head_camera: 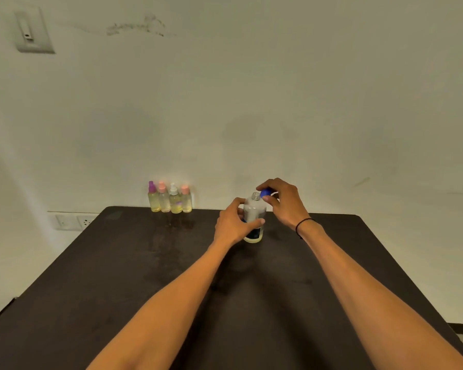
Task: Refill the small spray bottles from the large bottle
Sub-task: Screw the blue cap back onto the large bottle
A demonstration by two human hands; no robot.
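Large bottle (254,217) stood upright on the desk (118,276), body gripped by left hand (231,222); neck seen open; blue cap (265,193) pinched in right hand (285,202) fingers just right of it; small spray bottles (170,198) ranged upright at far edge, well left, nearer the left hand.

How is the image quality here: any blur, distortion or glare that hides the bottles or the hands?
Head view: wide-angle bending bows the table edges; soft focus blurs the small spray bottles and the large bottle label; dim warm light, no glare; left hand, right hand and blue cap readable.
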